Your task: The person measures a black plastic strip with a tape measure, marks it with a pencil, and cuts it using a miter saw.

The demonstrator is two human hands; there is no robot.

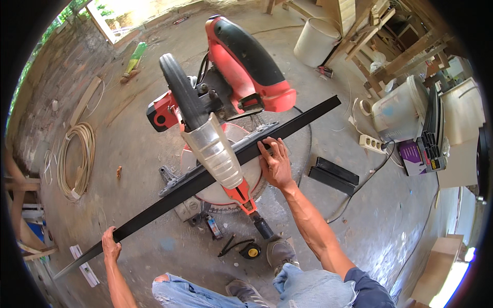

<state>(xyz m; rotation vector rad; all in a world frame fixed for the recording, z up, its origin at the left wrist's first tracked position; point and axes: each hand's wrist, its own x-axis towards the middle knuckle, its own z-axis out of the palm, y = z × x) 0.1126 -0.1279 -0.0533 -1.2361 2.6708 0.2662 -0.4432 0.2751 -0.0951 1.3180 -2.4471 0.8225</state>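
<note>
Bar [164, 206] lies under the red saw [231, 72]. Left hand [111, 246] curls around it; right hand [276, 165] rests on it, fingers a bit apart. Looks like lining up; next needs holding still.

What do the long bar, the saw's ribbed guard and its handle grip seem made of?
Long bar: probably painted metal, by its satin black sheen. Ribbed guard: shiny, silvery; metal or clear plastic, unclear. Handle grip: likely rubber or soft plastic, being matte black.
</note>
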